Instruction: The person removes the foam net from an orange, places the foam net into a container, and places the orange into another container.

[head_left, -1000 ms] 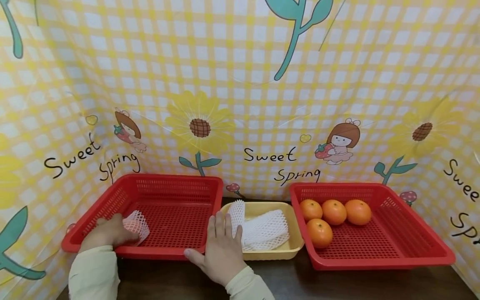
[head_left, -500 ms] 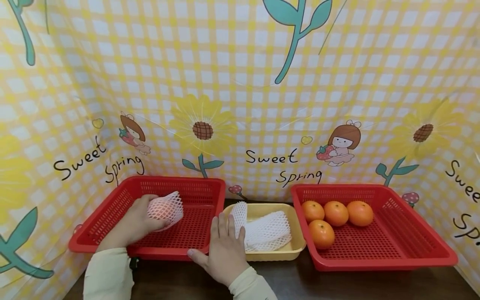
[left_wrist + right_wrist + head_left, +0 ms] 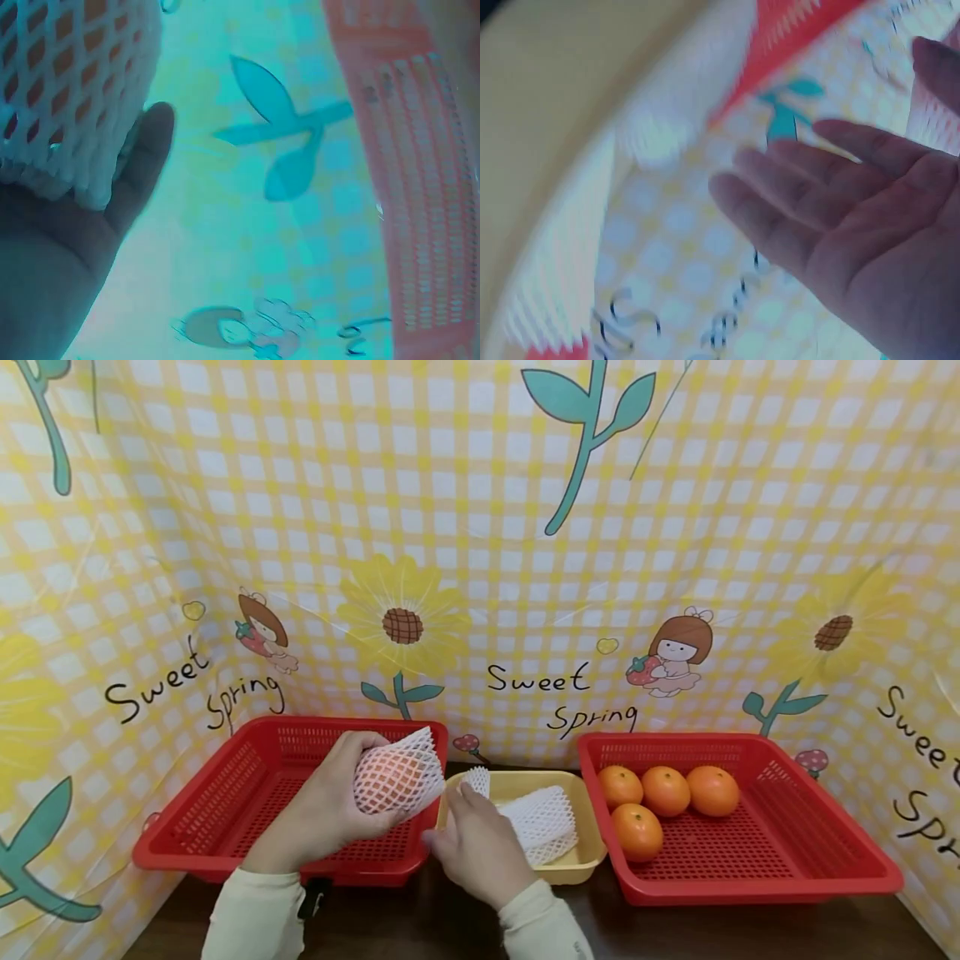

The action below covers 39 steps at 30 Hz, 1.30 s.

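My left hand (image 3: 322, 806) grips an orange (image 3: 390, 781) dressed in a white foam net (image 3: 430, 760), raised over the right side of the left red basket (image 3: 187, 862). The net's loose end points right, and its mesh fills a corner of the left wrist view beside my fingertip (image 3: 156, 124). Beside that basket my right hand (image 3: 483, 847) reaches over the left part of a yellow tray (image 3: 592, 860). Its palm shows bare in the right wrist view, fingers (image 3: 765, 225) extended. Foam nets lie in the tray, one (image 3: 542, 827) on the right, another (image 3: 477, 781) behind my fingers.
On the right stands another red basket (image 3: 765, 893), with several bare oranges (image 3: 637, 832) grouped at its left side. A checked cloth (image 3: 480, 568) hangs behind everything. Dark tabletop (image 3: 397, 922) shows along the front.
The left hand has lifted the netted orange from the left basket and carried it right. The right hand has moved slightly right from the basket's rim, and its fingers have turned.
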{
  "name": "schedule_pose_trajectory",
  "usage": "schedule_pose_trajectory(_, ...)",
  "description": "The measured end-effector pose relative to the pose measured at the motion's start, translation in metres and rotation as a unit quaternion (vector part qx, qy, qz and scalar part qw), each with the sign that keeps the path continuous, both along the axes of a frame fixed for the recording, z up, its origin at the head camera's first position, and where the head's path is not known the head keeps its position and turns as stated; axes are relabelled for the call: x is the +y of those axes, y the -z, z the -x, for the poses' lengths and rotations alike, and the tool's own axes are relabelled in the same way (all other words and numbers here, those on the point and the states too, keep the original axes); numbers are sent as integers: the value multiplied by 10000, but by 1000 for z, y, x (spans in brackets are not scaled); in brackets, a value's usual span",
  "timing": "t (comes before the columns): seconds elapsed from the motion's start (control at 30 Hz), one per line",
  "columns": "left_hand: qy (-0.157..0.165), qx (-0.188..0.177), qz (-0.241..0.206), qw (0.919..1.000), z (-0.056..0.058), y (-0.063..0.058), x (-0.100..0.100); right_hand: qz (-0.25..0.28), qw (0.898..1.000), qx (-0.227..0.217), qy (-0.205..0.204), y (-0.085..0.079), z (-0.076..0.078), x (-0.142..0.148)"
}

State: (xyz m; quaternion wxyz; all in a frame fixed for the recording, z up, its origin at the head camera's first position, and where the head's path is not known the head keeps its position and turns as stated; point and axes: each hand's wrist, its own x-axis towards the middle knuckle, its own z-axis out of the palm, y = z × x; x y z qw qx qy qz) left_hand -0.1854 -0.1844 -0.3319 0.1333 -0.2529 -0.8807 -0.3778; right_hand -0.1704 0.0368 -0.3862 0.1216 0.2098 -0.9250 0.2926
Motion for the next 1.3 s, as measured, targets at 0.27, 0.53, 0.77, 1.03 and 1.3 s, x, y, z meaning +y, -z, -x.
schedule_pose_trajectory(0.27, 417, 922, 296, 9944, -14, -2, 33, 1533, 9834, 970, -9, -41, -15, 57)
schedule_pose_trajectory(0.53, 1192, 2158, 619, 9672, -24, 11, 73, 2195, 9614, 1285, -1052, -46, -30, 81)
schedule_pose_trajectory(0.77, 1608, 2761, 975, 9425, -37, 20, 100, 2152, 9685, -56, -1253, -38, -36, 112)
schedule_pose_trajectory(1.03, 1925, 3516, 1590, 9022, -51, 57, 128, 1994, 9207, -2174, -2554, -8, -44, 138)
schedule_pose_trajectory(1.3, 2460, 1969, 1835, 9311, -53, 90, 134, 2114, 9006, -3103, -2190, 27, -50, 147)
